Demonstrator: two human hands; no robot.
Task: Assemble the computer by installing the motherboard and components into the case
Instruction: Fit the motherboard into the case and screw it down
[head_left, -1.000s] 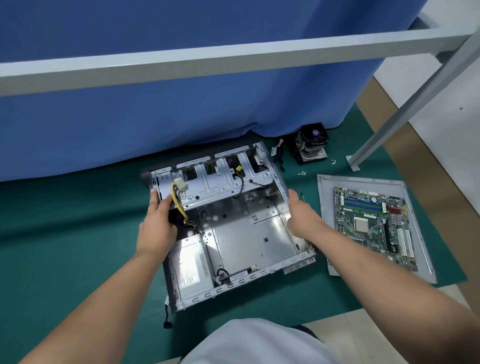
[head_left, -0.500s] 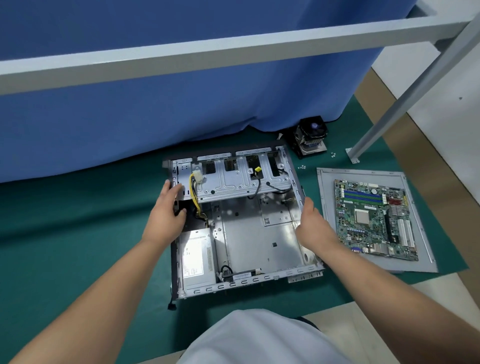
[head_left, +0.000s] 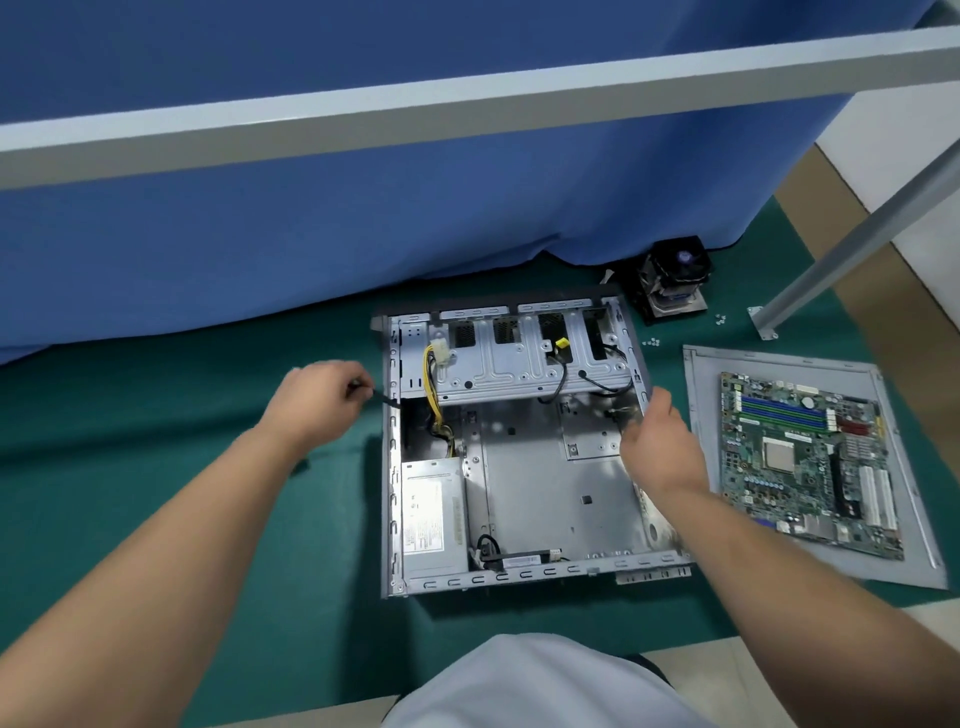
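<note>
From the head view, the left hand (head_left: 318, 400) reaches out left of the case (head_left: 540, 478), fingers curled and pinching a thin black strap (head_left: 382, 399) at its left wall, while the right hand (head_left: 660, 441) grasps the right wall. The open case lies flat on the green mat (head_left: 156, 467), power supply (head_left: 431, 519) at its near-left corner. The motherboard (head_left: 805, 457) sits on a grey panel (head_left: 701, 415) just right of the case.

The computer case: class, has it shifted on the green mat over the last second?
Yes. The computer case has turned clockwise, squaring up beside the side panel carrying the motherboard.
</note>
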